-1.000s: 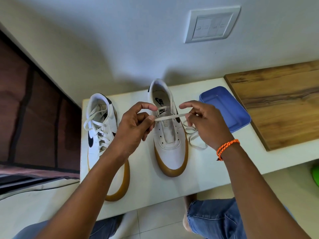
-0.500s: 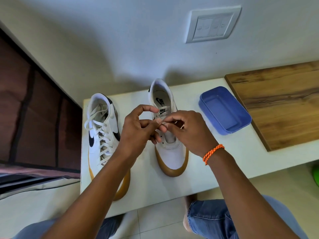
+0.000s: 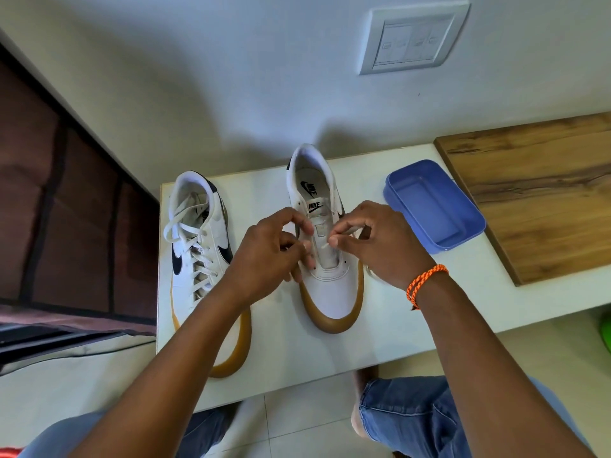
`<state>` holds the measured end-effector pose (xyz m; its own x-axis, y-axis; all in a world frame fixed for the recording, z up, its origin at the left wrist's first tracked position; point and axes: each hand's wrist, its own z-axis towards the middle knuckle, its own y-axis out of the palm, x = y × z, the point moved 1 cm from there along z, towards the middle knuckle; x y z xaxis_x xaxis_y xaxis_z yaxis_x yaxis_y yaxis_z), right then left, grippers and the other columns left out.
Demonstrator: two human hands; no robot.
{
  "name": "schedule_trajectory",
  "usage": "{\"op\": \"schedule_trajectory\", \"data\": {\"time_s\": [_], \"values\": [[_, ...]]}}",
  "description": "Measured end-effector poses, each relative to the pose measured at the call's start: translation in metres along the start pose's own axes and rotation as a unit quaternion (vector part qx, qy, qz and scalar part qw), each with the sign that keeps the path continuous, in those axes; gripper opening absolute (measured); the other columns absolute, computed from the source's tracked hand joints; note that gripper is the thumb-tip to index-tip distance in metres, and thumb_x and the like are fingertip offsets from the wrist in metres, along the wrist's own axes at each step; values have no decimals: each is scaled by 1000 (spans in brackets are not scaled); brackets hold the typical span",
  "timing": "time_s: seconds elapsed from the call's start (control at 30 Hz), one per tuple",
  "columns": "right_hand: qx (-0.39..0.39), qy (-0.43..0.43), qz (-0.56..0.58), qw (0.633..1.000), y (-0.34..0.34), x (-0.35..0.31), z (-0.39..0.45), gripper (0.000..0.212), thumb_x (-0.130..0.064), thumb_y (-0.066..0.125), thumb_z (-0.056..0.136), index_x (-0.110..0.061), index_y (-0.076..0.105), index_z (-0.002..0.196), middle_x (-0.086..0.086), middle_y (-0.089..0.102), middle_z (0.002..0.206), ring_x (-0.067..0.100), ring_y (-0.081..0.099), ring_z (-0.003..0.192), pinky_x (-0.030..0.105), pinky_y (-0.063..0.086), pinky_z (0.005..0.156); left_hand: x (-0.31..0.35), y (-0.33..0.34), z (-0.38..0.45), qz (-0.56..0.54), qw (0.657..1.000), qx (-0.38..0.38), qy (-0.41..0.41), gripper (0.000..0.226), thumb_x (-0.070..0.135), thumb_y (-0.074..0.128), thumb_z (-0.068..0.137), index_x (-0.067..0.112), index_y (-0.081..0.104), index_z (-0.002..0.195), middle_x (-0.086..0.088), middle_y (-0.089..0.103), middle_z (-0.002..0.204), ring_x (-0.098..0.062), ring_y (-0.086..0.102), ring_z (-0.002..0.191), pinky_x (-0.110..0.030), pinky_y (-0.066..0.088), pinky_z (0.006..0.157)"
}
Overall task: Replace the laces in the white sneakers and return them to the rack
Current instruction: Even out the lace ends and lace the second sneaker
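Over the white desk (image 3: 291, 358), the right hand (image 3: 373, 246) pinches a lace tip (image 3: 325, 246) and the left hand (image 3: 267, 256) grips the unlaced sneaker's (image 3: 327, 285) eyelet edge, likely to steady threading, while the second, laced sneaker (image 3: 198, 246) waits left of it and one blue tray (image 3: 433, 206) sits beyond.

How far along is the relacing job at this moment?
Done: the left sneaker on the white table is laced. In hand: the right sneaker has bare eyelets; the right hand pinches a lace tip over them, while the left hand steadies the shoe's side. Left: thread the whole shoe, then return both to the rack, which is not in view.
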<state>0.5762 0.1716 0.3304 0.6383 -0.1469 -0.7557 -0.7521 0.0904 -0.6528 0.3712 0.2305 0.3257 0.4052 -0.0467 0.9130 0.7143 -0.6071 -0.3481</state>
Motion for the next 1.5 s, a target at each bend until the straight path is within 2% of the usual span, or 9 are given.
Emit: {"op": "schedule_trajectory", "data": {"time_s": [0.07,0.23,0.43,0.73,1.0,1.17,1.3,1.4,1.5], "values": [[-33,13,-6,999,2,1,-2,1,-26,80,90,-25,81,90,-13,74,90,-5,64,75,25,51,73,-6,-4,0,63,998,-23,-19,2,17,68,103,18,66,103,-2,78,75,-23,75,61,-49,66,69],[-52,40,-62,996,14,-6,-6,7,-27,76,90,-27,77,83,-12,69,79,8,64,76,31,57,71,-13,-3,-1,135,985,-91,-56,16,29,75,99,16,69,92,-1,77,75,-18,77,63,-47,67,73],[-106,110,-11,988,22,-17,-12,15,-14,66,98,-17,71,85,-5,60,57,14,55,34,22,45,43,-14,0,0,128,984,-99,-70,16,26,74,100,12,69,94,-2,78,81,-18,78,65,-46,67,72],[-166,180,77,967,25,-20,-10,22,-5,56,103,-13,69,87,0,56,47,14,44,35,18,39,39,-18,3,1,137,984,-88,-69,14,22,75,99,13,69,91,0,77,79,-15,78,68,-43,67,69],[-141,228,138,954,30,-17,-9,17,-4,61,101,-6,73,89,0,51,46,11,42,39,19,36,40,-28,5,2,231,972,-25,-36,19,43,79,92,32,68,82,13,75,76,-7,74,68,-47,64,75],[-54,203,67,975,38,-23,-17,22,-7,58,96,-5,73,80,4,71,57,15,60,41,30,56,54,-28,7,3,241,970,-26,-32,18,43,76,95,32,67,83,13,75,77,-5,73,65,-45,64,78],[64,203,3,977,58,-33,-40,25,-26,57,86,-17,71,68,3,71,67,28,70,64,45,63,65,-27,13,0,242,970,-18,-20,16,31,72,96,29,66,82,9,74,71,-5,71,57,-44,63,76],[48,203,24,978,53,-43,-53,14,-26,71,92,-19,81,100,2,77,99,25,71,93,43,61,84,-27,15,-5,251,968,1,-13,16,25,68,98,29,64,83,9,73,72,-5,70,56,-43,63,76],[-23,176,38,983,40,-38,-59,33,-23,70,98,-14,73,130,9,68,117,25,66,109,41,55,99,-25,15,-12,246,969,5,-4,13,34,71,97,32,64,86,12,73,80,-5,70,63,-43,62,75]]}}
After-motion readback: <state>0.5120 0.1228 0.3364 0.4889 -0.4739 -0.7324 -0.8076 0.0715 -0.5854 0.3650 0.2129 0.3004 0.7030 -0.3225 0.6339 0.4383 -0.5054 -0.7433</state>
